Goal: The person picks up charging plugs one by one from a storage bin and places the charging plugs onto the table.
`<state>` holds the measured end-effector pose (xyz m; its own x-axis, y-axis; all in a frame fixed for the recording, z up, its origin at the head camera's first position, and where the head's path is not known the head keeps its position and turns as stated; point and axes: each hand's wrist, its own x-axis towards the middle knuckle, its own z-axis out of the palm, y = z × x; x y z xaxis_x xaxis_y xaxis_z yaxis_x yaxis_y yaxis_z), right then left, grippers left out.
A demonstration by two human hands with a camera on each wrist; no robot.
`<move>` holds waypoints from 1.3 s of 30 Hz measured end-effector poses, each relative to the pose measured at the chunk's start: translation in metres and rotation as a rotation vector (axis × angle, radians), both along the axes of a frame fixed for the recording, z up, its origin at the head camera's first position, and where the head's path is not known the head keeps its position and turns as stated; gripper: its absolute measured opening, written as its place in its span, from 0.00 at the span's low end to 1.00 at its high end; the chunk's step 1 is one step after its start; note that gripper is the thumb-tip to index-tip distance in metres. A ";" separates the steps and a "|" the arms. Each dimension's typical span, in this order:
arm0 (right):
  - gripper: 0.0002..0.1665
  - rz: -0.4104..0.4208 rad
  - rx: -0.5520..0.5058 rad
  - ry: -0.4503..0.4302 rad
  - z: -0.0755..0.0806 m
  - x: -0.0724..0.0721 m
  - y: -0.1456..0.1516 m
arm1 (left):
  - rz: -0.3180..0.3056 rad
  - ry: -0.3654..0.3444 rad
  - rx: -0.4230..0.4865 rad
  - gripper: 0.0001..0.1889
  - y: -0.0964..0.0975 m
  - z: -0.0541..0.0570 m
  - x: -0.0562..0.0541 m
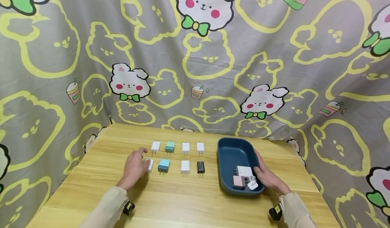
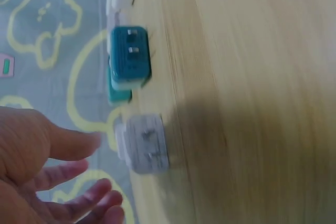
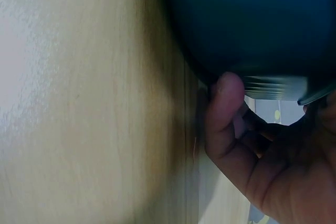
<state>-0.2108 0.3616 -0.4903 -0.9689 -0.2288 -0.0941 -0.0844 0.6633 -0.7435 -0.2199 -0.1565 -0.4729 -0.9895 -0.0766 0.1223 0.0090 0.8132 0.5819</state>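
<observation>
My left hand (image 1: 135, 165) is at the left end of the front row, fingers loosely bent and spread. Beside its fingertips stands a white charger (image 2: 147, 144), prongs facing the near side; the left wrist view shows a gap between hand and charger. Next to that one is a blue charger (image 1: 164, 165). On the right, my right hand (image 1: 268, 175) grips the side of a dark blue bin (image 1: 233, 153), its thumb near the rim. Inside the bin's near end lie a white charger (image 1: 244, 171), a pink charger (image 1: 238, 182) and a small white plug (image 1: 252, 184).
Farther along the front row are a white charger (image 1: 185, 166) and a black charger (image 1: 200, 167). Behind them stand a green charger (image 1: 170, 146) and several white ones. A patterned curtain (image 1: 170, 103) hangs around the wooden table (image 1: 189, 204).
</observation>
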 end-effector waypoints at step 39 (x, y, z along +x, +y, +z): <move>0.42 -0.011 -0.001 -0.014 -0.004 -0.003 0.001 | -0.680 0.393 -0.209 0.07 0.224 0.023 0.017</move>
